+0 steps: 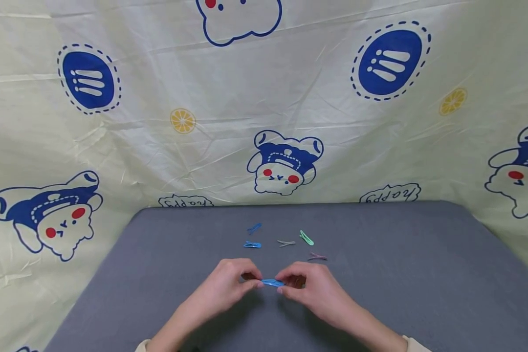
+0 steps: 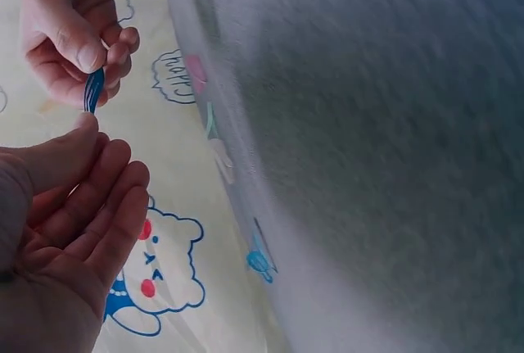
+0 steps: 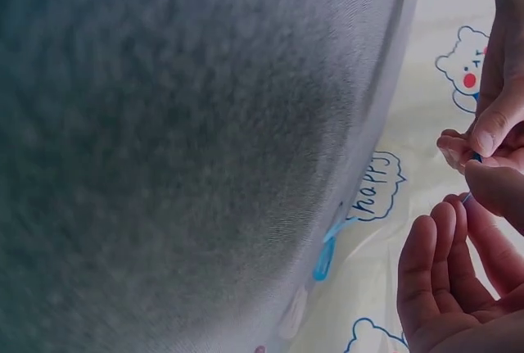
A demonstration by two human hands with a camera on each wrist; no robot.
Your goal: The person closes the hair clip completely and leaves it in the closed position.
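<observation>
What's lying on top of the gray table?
Two blue clips, a gray clip, a green clip and a pinkish clip. The left hand and right hand hold another blue clip above; anything beneath them is covered from view.

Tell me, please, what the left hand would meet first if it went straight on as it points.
Beyond its pinched blue clip, probably the right hand, at the clip's other end.
</observation>
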